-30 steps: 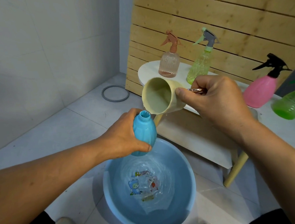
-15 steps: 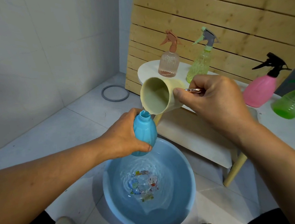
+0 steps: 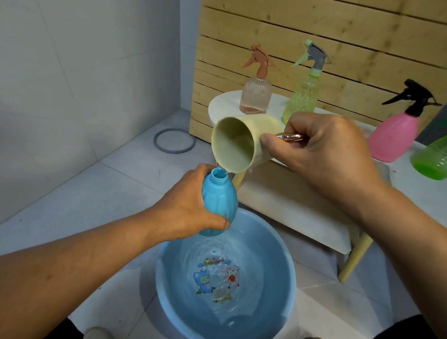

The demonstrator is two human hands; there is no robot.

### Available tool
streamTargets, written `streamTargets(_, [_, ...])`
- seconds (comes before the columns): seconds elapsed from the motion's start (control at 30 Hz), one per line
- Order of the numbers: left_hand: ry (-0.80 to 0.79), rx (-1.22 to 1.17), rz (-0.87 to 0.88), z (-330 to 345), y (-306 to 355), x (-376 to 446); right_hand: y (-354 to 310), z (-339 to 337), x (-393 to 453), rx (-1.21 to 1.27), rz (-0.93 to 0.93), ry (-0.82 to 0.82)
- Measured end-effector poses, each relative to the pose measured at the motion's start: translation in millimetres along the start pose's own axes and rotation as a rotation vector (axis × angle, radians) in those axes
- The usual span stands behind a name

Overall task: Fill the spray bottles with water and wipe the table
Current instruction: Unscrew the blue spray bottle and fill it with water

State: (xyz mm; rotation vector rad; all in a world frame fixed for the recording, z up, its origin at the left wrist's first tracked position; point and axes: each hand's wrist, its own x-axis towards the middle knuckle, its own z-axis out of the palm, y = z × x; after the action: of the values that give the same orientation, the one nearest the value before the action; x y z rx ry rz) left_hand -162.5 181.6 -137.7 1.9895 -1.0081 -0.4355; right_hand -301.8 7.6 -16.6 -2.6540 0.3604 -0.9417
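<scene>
Head view. The left hand (image 3: 190,208) grips the blue bottle (image 3: 219,200) around its body and holds it, uncapped and tilted slightly, above the blue basin (image 3: 285,272). The right hand (image 3: 320,150) grasps the metal handle of the cream cup (image 3: 237,143), thumb pressed against the cup wall. The cup is tipped nearly horizontal, its lower lip just above the bottle mouth, and a thin stream of water appears to pass between them.

Hazards:
- Narrow mouth. Any sideways drift of either hand probably sends the stream down the bottle's outside; the basin below would catch most of it.
- Over-tipping. A faster pour likely overflows the neck.
- Wet grip. Water running over the fingers could let the bottle slip into the basin.
- Fill level is not visible through the opaque wall, so overfilling is hard to judge.

The other spray bottles, pink-clear (image 3: 255,93), yellow-green (image 3: 303,94), pink (image 3: 394,138) and green (image 3: 442,155), stand or lie on the white table (image 3: 435,199), which is not yet wiped.
</scene>
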Motion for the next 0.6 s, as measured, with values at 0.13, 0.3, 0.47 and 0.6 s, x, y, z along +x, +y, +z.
streamTargets(0.13, [0.003,0.0,0.001,0.4,-0.4,0.0,-3.2,-1.3,-0.6,-0.031,-0.048,0.011])
streamTargets(0.3, [0.005,0.004,0.005,0.6,-0.2,-0.6,-3.6,-1.8,-1.3,-0.048,-0.082,0.011])
streamTargets(0.47, [0.007,0.004,0.009,0.7,-0.3,-0.6,-3.1,-2.0,-2.3,-0.064,-0.119,0.023])
streamTargets(0.6, [0.013,0.012,0.008,1.1,-0.2,0.4,-2.9,-2.3,-2.7,-0.092,-0.147,0.035])
